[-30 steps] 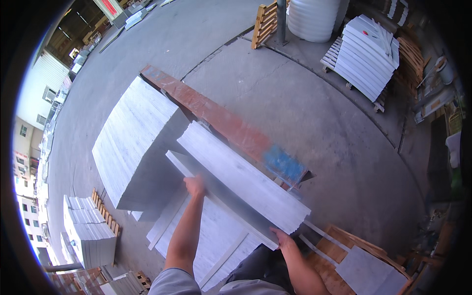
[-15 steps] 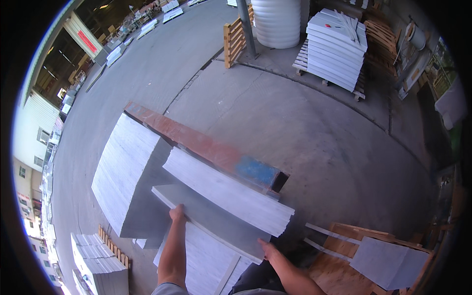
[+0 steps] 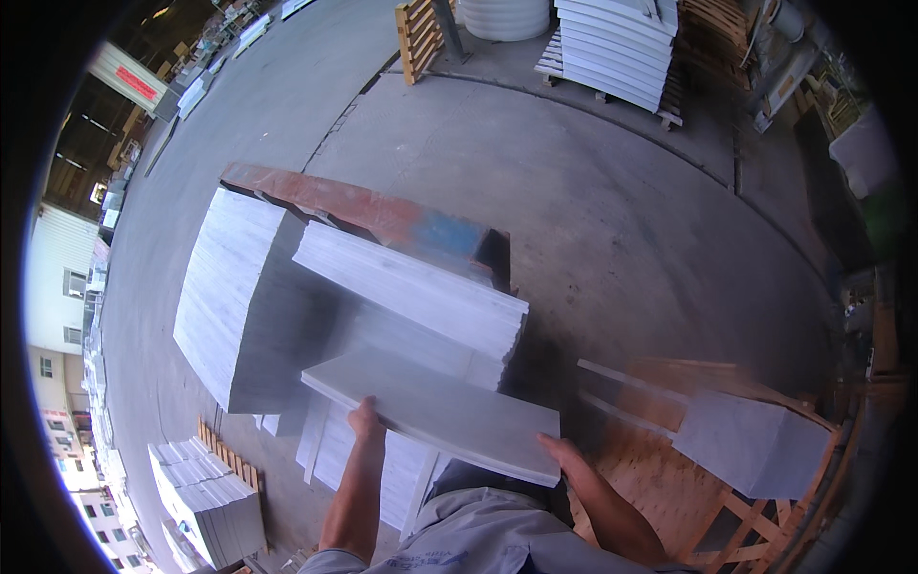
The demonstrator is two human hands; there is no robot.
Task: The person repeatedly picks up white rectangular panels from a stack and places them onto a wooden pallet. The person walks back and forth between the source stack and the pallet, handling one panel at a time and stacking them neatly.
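A long, flat grey stone slab [image 3: 445, 404] is held level in front of my body. My left hand [image 3: 364, 419] grips its near edge toward the left end. My right hand [image 3: 558, 452] is closed on the near right corner. The undersides of the fingers are hidden by the slab. Just beyond it is a row of thin slabs standing on edge [image 3: 411, 282], their pale edges upward. A bigger block of upright slabs [image 3: 239, 297] stands to the left. More pale slabs [image 3: 335, 450] show below the held one.
A rusty beam with a blue end [image 3: 335, 206] runs behind the stacks. At right, a wooden crate [image 3: 626, 459] holds grey slabs [image 3: 751, 435] and two strips. Another slab stack [image 3: 206, 497] stands lower left. A palletized white stack [image 3: 617, 48] and a wooden pallet [image 3: 418, 40] are far off.
The slab has come away from the upright row, toward my body, and lies flatter, its broad face showing more. Both hands moved with it. The view has shifted, showing more of my shirt.
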